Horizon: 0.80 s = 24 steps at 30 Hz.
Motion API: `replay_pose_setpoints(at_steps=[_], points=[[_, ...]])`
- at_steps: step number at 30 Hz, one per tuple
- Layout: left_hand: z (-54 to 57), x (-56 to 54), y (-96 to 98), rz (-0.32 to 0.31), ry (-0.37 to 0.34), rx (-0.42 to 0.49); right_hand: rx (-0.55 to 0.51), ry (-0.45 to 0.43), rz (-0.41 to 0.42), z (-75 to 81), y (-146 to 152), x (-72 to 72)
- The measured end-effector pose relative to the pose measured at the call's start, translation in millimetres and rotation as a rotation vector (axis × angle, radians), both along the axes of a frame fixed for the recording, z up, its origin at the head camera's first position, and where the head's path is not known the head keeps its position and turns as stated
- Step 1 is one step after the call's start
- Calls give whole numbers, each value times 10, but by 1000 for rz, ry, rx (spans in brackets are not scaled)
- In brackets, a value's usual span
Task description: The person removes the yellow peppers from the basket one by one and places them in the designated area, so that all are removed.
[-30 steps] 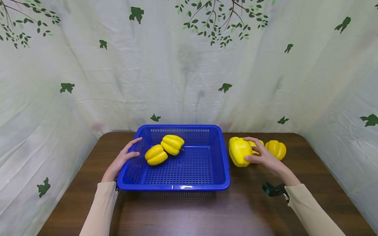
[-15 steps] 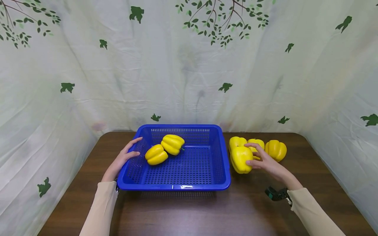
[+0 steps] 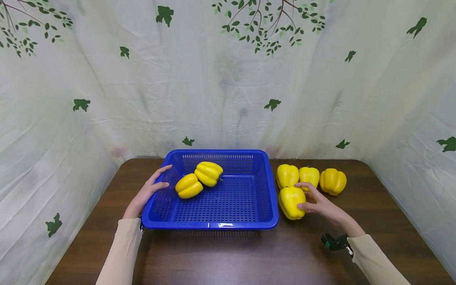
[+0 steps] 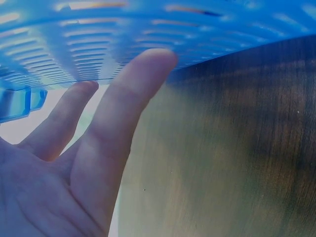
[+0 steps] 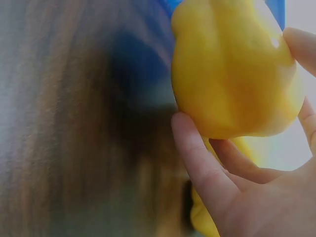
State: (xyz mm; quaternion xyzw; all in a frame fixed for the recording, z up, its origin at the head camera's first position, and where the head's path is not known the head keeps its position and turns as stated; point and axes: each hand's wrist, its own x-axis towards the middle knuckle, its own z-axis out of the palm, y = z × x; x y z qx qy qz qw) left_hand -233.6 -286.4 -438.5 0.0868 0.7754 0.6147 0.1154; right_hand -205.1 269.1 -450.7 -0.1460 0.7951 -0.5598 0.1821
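Observation:
With its thumb and fingers, my right hand (image 3: 325,206) holds a yellow bell pepper (image 3: 290,202) just right of the blue plastic basket (image 3: 171,225). Close up in the right wrist view, the thumb and fingertips press the sides of this pepper (image 5: 232,74). My left hand (image 3: 145,193) rests against the basket's left side, its fingers extended. In the left wrist view, the thumb (image 4: 133,84) lies along the slotted outer wall (image 4: 89,54). Two yellow bell peppers lie inside the basket, one nearer (image 3: 189,187) and one farther back (image 3: 208,173).
Beyond the held pepper, three more yellow bell peppers stand in a row at the back right: a left one (image 3: 287,175), a middle one (image 3: 309,175) and a right one (image 3: 333,181). The brown wooden table (image 3: 210,261) ends at a leaf-printed curtain (image 3: 221,79).
My right hand has drawn the pepper toward me from the front of the back row, uncovering the peppers behind it. My left hand and the basket have stayed put.

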Motion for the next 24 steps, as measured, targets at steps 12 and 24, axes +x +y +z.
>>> replay_pose_setpoints(at_steps=[12,24], points=[[10,2,0,-5,-3,5,51,23,-17,-73,20,54],[4,5,-1,-4,-4,9,64,51,-25,-110,10,62]])
